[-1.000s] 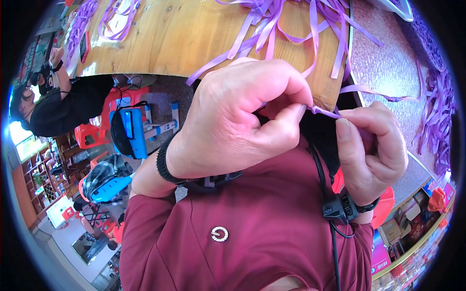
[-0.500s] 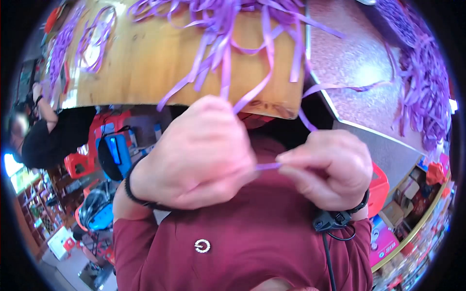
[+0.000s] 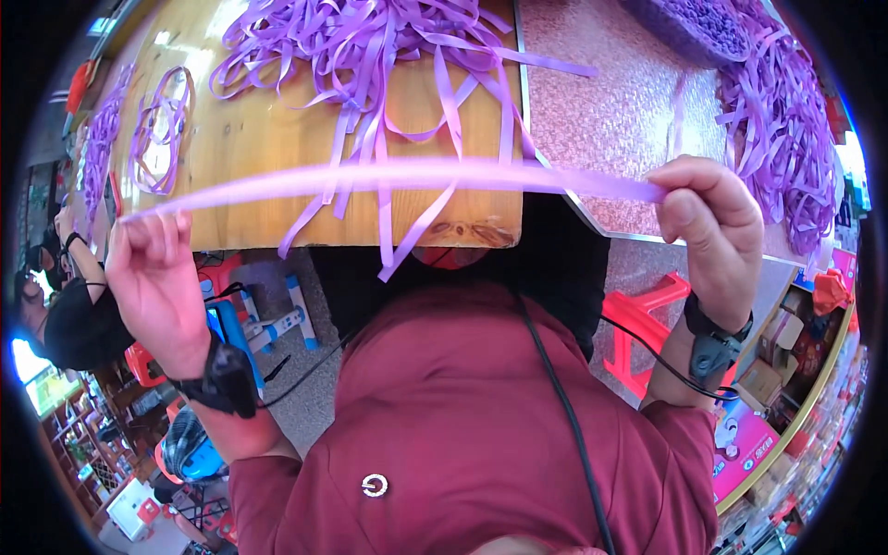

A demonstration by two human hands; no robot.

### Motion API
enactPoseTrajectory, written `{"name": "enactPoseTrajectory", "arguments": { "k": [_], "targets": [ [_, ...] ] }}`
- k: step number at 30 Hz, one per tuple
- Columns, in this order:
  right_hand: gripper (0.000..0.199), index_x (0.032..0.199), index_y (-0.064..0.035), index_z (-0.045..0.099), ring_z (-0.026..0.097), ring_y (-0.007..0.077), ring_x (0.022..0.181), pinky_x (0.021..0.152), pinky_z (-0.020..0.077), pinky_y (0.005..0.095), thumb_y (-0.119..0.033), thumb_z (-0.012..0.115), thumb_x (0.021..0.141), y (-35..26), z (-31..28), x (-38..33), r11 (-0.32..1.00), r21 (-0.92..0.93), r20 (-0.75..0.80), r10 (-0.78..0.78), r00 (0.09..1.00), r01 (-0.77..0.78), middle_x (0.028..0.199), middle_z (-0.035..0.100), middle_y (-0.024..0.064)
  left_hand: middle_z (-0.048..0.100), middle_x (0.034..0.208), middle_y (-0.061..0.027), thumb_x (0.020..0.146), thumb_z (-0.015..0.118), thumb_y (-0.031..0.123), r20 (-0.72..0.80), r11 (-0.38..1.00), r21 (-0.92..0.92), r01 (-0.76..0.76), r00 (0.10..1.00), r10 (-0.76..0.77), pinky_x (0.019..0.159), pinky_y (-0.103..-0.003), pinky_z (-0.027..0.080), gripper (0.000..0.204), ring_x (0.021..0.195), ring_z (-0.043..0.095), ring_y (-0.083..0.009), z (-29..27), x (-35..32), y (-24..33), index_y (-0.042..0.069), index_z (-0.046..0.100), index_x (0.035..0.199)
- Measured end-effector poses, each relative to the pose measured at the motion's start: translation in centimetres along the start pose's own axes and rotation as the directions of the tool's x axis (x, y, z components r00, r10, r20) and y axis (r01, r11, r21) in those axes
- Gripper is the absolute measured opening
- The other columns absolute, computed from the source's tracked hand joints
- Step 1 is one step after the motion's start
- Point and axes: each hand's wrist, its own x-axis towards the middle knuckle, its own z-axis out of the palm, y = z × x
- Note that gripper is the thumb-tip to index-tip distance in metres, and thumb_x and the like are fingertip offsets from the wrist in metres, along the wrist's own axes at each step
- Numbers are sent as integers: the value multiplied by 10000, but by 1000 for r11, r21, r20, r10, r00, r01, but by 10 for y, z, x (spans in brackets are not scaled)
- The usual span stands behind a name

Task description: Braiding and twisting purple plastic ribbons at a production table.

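Note:
A purple ribbon (image 3: 425,174) stretches from hand to hand above the table's near edge, its middle smeared by motion. At the left, my left hand (image 3: 157,287) has its fingers curled at one end. My right hand (image 3: 717,231) pinches the other end between thumb and forefinger. Beyond the ribbon, a tangled heap of purple ribbons (image 3: 365,60) covers part of the wooden table (image 3: 250,148), with several loose ends hanging toward me. A separate ribbon loop (image 3: 139,153) lies farther left.
A pink speckled tabletop (image 3: 601,111) adjoins on the right. It bears a purple container (image 3: 694,28) and another ribbon pile (image 3: 786,139). Red stools (image 3: 647,324) stand below. Another person's arm (image 3: 81,259) shows at far left. A black cable (image 3: 564,407) crosses my shirt.
My hands have moved far apart, left and right, from close together before my chest. The short bit of ribbon between them is now a long stretched span.

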Motion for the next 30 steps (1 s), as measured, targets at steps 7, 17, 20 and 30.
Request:
{"name": "enactPoseTrajectory", "arguments": {
  "k": [7,17,20,30],
  "targets": [
    [299,1106,46,464,352,33,471,447,282,165,-151,492,883,-2,19,3,924,372,-13,99,995,-87,661,491,17,546,943,-59,876,502,171,-203,811,583,-42,960,195,818,-285,389,263,895,504,-151,-18,26,-28,-12,524,1063],
    [408,1199,42,361,264,-2,375,353,180,141,-240,420,910,-23,84,15,792,522,151,280,948,-316,741,602,76,537,1060,-163,687,686,95,742,587,509,-630,666,71,860,-330,405,337,1022,503,-241,121,-23,-49,8,601,1001],
    [421,1203,38,353,263,0,374,345,169,148,-275,378,923,-24,84,16,779,529,209,264,941,-336,752,606,73,501,1103,-172,630,716,71,707,616,531,-582,705,57,829,-320,424,409,1023,501,-248,120,-24,-45,34,605,1022],
    [422,1200,38,372,313,15,462,410,226,161,-270,393,913,-34,99,18,774,455,239,370,898,-441,669,475,-28,543,1038,-119,595,698,29,737,448,479,-755,623,262,845,-337,376,333,984,501,-244,118,-25,-51,75,653,922]
  ]
}}
